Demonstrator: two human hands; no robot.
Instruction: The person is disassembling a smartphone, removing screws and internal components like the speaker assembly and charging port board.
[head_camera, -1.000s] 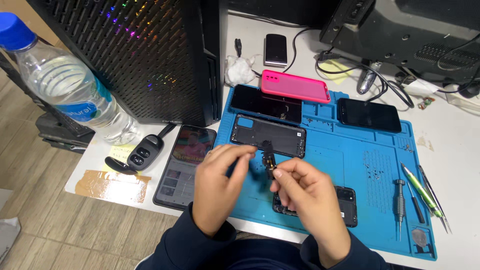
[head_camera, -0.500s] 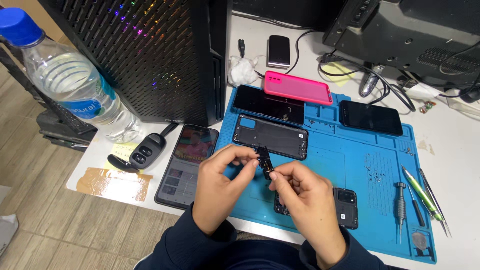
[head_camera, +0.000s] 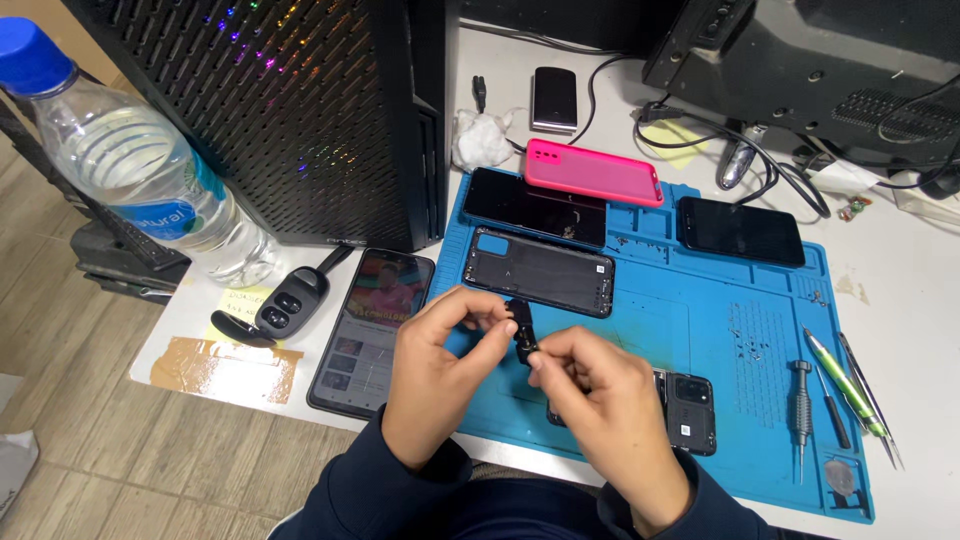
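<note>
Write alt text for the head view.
Both hands, left hand and right hand, pinch a small black phone part above a blue repair mat. Phones, a pink phone case and screwdrivers lie on it.

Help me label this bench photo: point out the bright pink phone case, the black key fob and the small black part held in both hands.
Bright pink phone case (head_camera: 594, 171), head view, middle of back.
Black key fob (head_camera: 291, 303), head view, buttoned face.
Small black part (head_camera: 522, 325), head view, exposed middle.

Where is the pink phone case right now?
In the head view, the pink phone case lies at the far edge of the blue mat, just behind a dark phone.
</note>
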